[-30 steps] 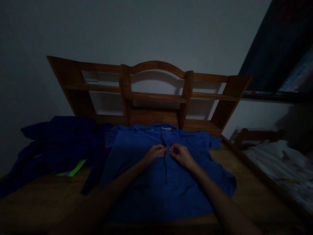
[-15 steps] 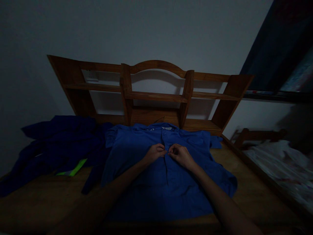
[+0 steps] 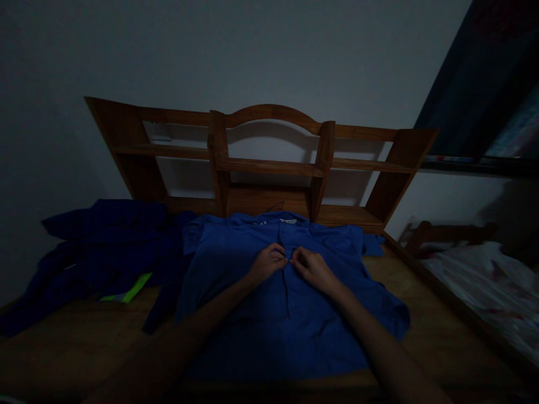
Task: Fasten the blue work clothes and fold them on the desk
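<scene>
At mid-desk your hands sit almost where they were a second ago; both have crept a touch toward the collar, nothing else has shifted. Your left hand point(image 3: 266, 262) and right hand point(image 3: 310, 266) meet fingertip to fingertip at the placket of the blue shirt point(image 3: 286, 297), each pinching the cloth edge on its own side. Whether a button is caught between the fingers, can't tell, too dark.

Shirt look: bright blue, short sleeves, laid flat front-up, collar toward the back edge of the desk point(image 3: 76, 348), hem toward the near edge. Two small buttons show just below the white neck label. Right sleeve rumpled, reaching toward the desk's right edge. Placket seam runs straight down from your fingers.

Dark blue clothes pile point(image 3: 101, 252) lies along the left side of the desk, touching the shirt's left sleeve, with a neon yellow-green strip point(image 3: 128, 292) poking out on its near side.

Wooden shelf unit point(image 3: 269, 163) stands along the back edge. One small pale item point(image 3: 160, 137) in the upper left compartment, too dim to identify; other compartments unreadable.
</scene>
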A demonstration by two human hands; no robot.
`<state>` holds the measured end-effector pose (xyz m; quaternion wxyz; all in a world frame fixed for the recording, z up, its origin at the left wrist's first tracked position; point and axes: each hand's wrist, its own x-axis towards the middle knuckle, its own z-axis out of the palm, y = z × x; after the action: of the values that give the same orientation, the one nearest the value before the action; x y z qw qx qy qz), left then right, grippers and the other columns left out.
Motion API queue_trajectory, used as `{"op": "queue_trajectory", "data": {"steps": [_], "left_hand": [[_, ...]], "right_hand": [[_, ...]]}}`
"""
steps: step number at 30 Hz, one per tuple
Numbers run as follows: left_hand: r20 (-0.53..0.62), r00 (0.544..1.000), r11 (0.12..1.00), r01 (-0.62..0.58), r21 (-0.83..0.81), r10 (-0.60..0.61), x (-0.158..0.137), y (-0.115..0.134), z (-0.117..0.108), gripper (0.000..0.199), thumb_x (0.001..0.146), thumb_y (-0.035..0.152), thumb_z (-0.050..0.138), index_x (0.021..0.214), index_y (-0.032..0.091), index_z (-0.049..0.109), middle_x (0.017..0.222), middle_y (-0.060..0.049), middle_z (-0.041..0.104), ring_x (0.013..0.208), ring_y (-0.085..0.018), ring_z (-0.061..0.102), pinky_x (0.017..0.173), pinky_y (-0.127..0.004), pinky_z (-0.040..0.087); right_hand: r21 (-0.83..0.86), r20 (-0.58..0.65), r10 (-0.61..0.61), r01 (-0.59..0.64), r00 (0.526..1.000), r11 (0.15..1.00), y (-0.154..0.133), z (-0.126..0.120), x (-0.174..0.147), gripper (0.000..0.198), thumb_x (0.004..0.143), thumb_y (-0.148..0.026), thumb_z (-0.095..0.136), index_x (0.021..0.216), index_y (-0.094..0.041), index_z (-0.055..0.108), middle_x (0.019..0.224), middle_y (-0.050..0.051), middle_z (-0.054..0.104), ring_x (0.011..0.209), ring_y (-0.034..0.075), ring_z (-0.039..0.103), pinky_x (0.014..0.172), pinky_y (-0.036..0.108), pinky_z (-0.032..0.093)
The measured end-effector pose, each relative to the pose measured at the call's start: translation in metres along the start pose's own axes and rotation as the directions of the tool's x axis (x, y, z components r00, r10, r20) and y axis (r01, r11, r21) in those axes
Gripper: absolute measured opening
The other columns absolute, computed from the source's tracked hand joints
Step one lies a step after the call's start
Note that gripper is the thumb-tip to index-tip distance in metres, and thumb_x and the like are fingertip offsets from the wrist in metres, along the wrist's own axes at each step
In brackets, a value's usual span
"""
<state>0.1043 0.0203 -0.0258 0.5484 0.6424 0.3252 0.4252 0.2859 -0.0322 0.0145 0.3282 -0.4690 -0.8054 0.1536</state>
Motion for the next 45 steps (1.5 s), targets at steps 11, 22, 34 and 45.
{"op": "queue_trajectory", "data": {"steps": [11, 22, 34, 45], "left_hand": [[-0.032, 0.991, 0.982, -0.121, 0.148, 0.127, -0.003, 0.005, 0.006, 0.029, 0.072, 0.026, 0.065, 0.096, 0.016, 0.052, 0.078, -0.002, 0.062, 0.074, -0.013, 0.062, 0.072, -0.025, 0.047], [-0.025, 0.995, 0.981, -0.093, 0.171, 0.099, 0.001, 0.0, 0.001, 0.019, 0.066, 0.021, 0.068, 0.081, 0.013, 0.059, 0.075, -0.003, 0.063, 0.071, -0.013, 0.062, 0.069, -0.024, 0.047], [0.015, 0.998, 0.995, 0.06, 0.081, -0.062, 0.003, -0.001, -0.002, 0.032, 0.058, 0.029, 0.077, 0.079, 0.012, 0.06, 0.073, -0.002, 0.062, 0.069, -0.012, 0.059, 0.066, -0.024, 0.046], [-0.078, 0.997, 0.993, 0.018, 0.113, -0.009, -0.001, 0.007, 0.003, 0.027, 0.066, 0.036, 0.071, 0.072, 0.014, 0.056, 0.058, 0.0, 0.06, 0.05, -0.011, 0.057, 0.05, -0.021, 0.044]], "right_hand": [[-0.102, 0.028, -0.083, 0.085, 0.996, 0.991, 0.001, 0.001, -0.001, 0.013, 0.093, -0.023, 0.038, 0.092, -0.019, 0.05, 0.084, 0.003, 0.057, 0.079, 0.015, 0.055, 0.072, 0.024, 0.039], [0.091, 0.049, 0.004, -0.009, 0.999, 0.996, 0.004, 0.002, 0.001, 0.018, 0.092, -0.028, 0.041, 0.084, -0.018, 0.054, 0.075, -0.001, 0.056, 0.071, 0.012, 0.053, 0.065, 0.021, 0.036], [0.196, 0.044, 0.104, -0.111, 0.994, 0.974, 0.011, 0.006, 0.003, 0.026, 0.091, -0.036, 0.041, 0.084, -0.016, 0.055, 0.073, -0.001, 0.055, 0.067, 0.011, 0.051, 0.061, 0.021, 0.035], [-0.013, -0.08, 0.202, -0.204, 0.976, 0.979, 0.006, 0.005, 0.003, 0.029, 0.09, -0.038, 0.041, 0.079, -0.017, 0.058, 0.069, 0.002, 0.06, 0.064, 0.013, 0.055, 0.058, 0.021, 0.034]]}}
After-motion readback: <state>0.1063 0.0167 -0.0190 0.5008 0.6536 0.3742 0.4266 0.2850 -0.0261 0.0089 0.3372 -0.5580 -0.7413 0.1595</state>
